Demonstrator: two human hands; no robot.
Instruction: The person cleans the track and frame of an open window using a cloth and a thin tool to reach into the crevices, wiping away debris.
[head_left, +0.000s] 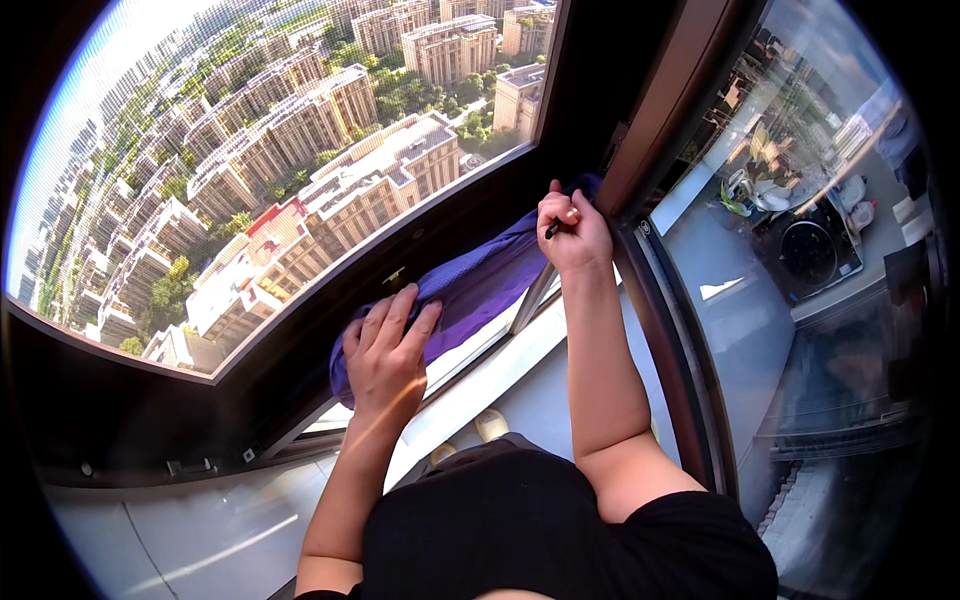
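A purple cloth (480, 259) lies stretched along the bottom rail of a dark window frame (300, 352). My left hand (391, 341) rests on the cloth's left end, fingers spread and pressing it against the frame. Near the cloth's right end, my right hand (574, 225) is curled around a small dark handle, of which only the tip shows; whether it also grips the cloth is hidden. A metal stay (534, 296) slants down from the frame beside my right wrist.
Beyond the window's mesh stand many apartment blocks (420, 157), far below. A brown frame post (664, 105) rises at the right, next to a glass pane. Through the glass a black cooktop (810, 251) and other items sit on a counter. Slippered feet (491, 425) stand below.
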